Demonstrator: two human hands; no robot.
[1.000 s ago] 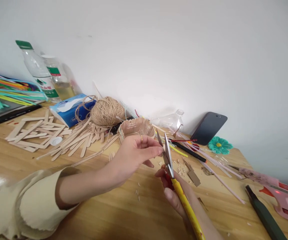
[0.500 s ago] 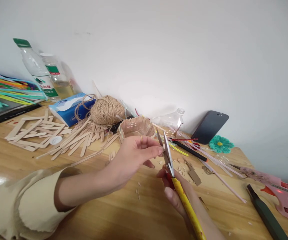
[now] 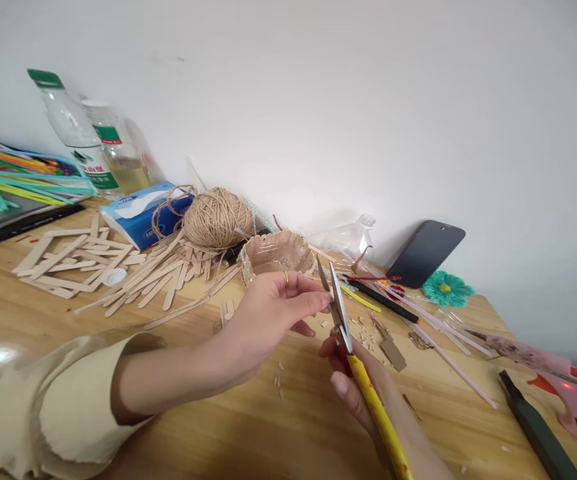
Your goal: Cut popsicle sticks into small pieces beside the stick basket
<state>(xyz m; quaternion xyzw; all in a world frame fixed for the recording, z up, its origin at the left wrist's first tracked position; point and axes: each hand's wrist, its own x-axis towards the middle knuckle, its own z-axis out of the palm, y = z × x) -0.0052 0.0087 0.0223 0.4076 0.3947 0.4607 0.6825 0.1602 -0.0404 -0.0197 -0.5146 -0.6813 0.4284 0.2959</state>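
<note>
Yellow-handled scissors [image 3: 379,413] above the middle of the wooden table [image 3: 288,427], grasped in curled fingers of the right hand [image 3: 377,377], blades parted and pointing toward the far edge. Beside the blades, thumb and fingertips of the left hand [image 3: 278,311] pinched — on a small pale piece [image 3: 331,294], mostly hidden. Toward the far edge, a round tan container [image 3: 255,251]; near the far right corner, a teal flower [image 3: 445,289].

Scissors [image 3: 379,415] with red-flecked yellow handle and silver blades; honey-brown, wood-grained table [image 3: 188,433].
The tissue packet [image 3: 161,227] is blue and white, the twine ball [image 3: 217,220] tan, the craft sticks [image 3: 171,293] pale beige, the flower [image 3: 446,289] teal with a yellow centre, the glue gun [image 3: 533,358] pink, the smartphone [image 3: 428,255] near-black.
</note>
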